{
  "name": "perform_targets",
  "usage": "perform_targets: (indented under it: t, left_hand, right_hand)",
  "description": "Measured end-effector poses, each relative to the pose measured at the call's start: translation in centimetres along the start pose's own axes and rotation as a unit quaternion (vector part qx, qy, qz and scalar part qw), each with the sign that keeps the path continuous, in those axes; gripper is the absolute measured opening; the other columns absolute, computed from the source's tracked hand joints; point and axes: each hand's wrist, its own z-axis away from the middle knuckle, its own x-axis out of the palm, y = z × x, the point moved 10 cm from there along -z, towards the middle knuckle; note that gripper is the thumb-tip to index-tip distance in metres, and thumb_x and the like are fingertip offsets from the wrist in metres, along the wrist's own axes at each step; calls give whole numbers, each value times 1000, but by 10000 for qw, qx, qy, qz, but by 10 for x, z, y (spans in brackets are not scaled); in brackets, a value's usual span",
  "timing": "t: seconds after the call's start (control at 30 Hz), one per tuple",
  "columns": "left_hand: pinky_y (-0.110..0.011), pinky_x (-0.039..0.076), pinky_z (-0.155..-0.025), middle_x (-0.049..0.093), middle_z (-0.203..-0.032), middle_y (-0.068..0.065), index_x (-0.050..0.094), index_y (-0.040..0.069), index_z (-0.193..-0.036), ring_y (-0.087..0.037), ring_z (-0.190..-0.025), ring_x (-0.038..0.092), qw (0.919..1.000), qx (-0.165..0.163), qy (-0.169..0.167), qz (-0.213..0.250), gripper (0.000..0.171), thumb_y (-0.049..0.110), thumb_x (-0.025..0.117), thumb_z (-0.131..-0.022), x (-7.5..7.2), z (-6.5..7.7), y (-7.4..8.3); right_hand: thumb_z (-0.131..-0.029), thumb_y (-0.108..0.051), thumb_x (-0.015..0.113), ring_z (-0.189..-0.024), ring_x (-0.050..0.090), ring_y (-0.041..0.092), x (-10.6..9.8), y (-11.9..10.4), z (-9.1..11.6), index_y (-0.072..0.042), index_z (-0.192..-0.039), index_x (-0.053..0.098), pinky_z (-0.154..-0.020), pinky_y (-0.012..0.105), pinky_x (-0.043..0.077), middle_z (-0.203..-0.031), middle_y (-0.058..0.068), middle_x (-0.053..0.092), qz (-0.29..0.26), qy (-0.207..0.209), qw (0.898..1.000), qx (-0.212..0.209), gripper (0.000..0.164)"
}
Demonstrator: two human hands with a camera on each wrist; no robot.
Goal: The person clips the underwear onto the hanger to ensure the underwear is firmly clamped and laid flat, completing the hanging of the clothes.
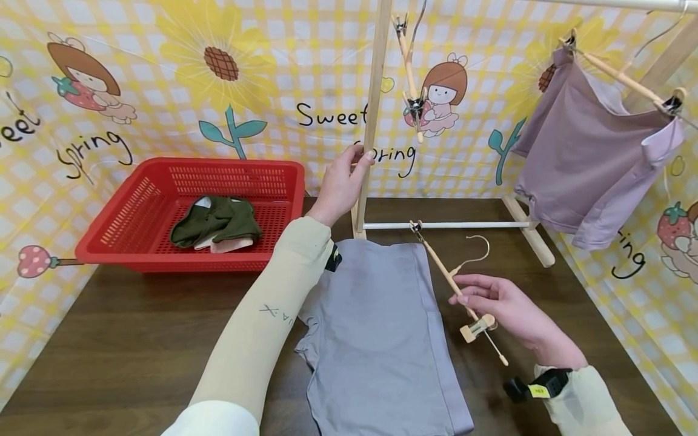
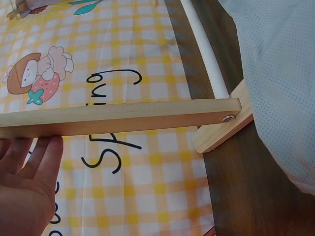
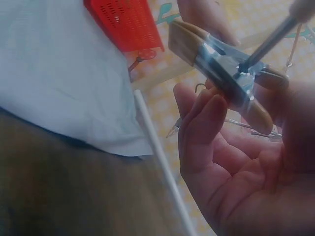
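Note:
My left hand touches the upright wooden post of a garment rack, its fingertips against the post's side in the left wrist view. My right hand pinches a wooden clip hanger by its bar, between thumb and fingers. The hanger slants over the right edge of a grey folded garment, its hook pointing away to the right. One clip shows large in the right wrist view. The garment lies flat on the table, partly hidden by my left forearm.
A red basket with a dark green garment inside stands at left. A mauve garment hangs from a clip hanger on the rack at right. Another clip hanger hangs near the post. A white bar runs low behind.

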Motion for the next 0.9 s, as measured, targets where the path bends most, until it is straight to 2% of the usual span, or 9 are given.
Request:
perform_targets:
  t: [0.3, 0.43, 0.53, 0.67, 0.9]
  left_hand:
    - [-26, 42, -90, 63, -110, 4, 51, 12, -128, -13, -104, 55, 10000, 8, 0, -49, 44, 43, 44, -97, 1, 1, 0]
    - [-26, 42, -90, 62, -111, 3, 51, 12, -128, -13, -104, 55, 10000, -16, -21, -31, 43, 41, 44, -98, 1, 1, 0]
    - [-26, 42, -90, 62, -111, 4, 51, 12, -129, -12, -104, 55, 10000, -16, -20, -46, 44, 43, 44, -97, 1, 1, 0]
    - [-26, 42, -89, 62, -110, 5, 51, 12, -128, -12, -104, 55, 10000, 12, -5, -73, 44, 43, 44, -97, 0, 0, 1]
    - [-26, 42, -89, 62, -111, 5, 51, 12, -129, -11, -104, 54, 10000, 22, 11, -80, 46, 44, 43, -97, 0, 0, 1]
  right_hand:
    - [-94, -20, 59, -106, 56, 34, 13, 28, 2, 3, -134, 42, -74, 30, 48, -112, 26, 60, -229, -64, 9996, 126, 49]
    - [-91, -19, 62, -88, 61, 26, 13, 42, 0, 4, -131, 46, -68, 30, 50, -105, 22, 62, -143, 110, 9993, 315, 49]
    - [-90, -17, 64, -75, 59, 20, 12, 48, -1, 5, -129, 48, -62, 31, 51, -98, 18, 62, 55, 189, 9988, 448, 48]
    - [-88, -13, 66, -70, 59, 24, 13, 51, 0, 9, -128, 48, -61, 35, 53, -91, 19, 63, 211, 144, 9982, 534, 49]
    - [-85, -11, 69, -68, 62, 30, 14, 52, 1, 9, -126, 49, -59, 40, 54, -85, 17, 64, 274, 194, 9973, 651, 50]
